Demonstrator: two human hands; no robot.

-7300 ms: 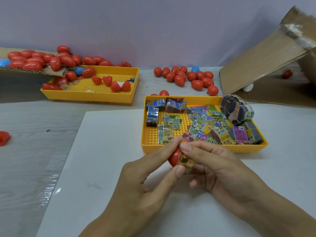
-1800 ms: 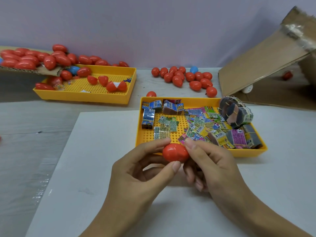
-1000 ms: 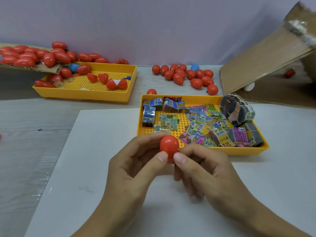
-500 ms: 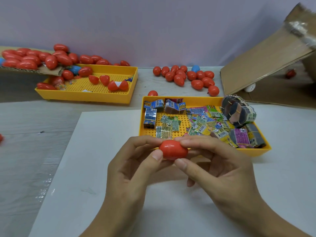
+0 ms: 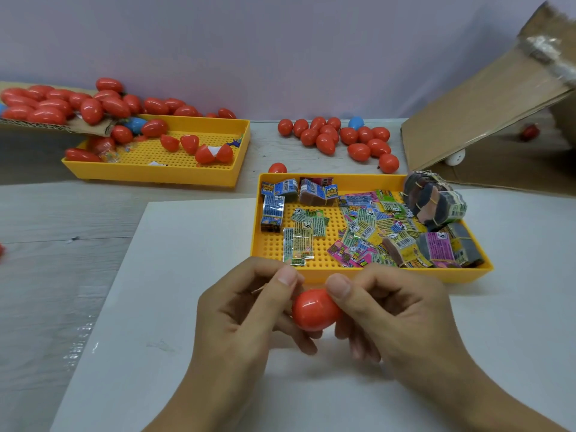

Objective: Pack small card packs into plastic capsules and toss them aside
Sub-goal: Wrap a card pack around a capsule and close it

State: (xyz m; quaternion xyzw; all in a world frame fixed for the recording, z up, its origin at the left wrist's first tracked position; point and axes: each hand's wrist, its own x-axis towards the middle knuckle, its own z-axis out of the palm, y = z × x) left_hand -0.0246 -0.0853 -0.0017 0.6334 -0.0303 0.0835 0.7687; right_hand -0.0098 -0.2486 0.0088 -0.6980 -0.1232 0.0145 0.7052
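Observation:
A closed red plastic capsule (image 5: 313, 310) is held between both hands above the white sheet (image 5: 174, 307). My left hand (image 5: 240, 313) grips its left side, thumb on top. My right hand (image 5: 392, 313) pinches its right end with thumb and curled fingers. Just behind them, the near yellow tray (image 5: 318, 275) holds several small colourful card packs (image 5: 371, 226) and banded bundles (image 5: 436, 204). Whatever is inside the capsule is hidden.
A second yellow tray (image 5: 156, 173) at the back left holds capsule halves and red capsules spilling from a cardboard flap (image 5: 90, 126). A cluster of closed red capsules (image 5: 336, 138) lies behind the near tray. A tilted cardboard box flap (image 5: 486, 110) stands at the right.
The capsule, which had a card pack sticking out seven seconds ago, is now closed. Both hands have lowered it toward me and turned it in the last half second.

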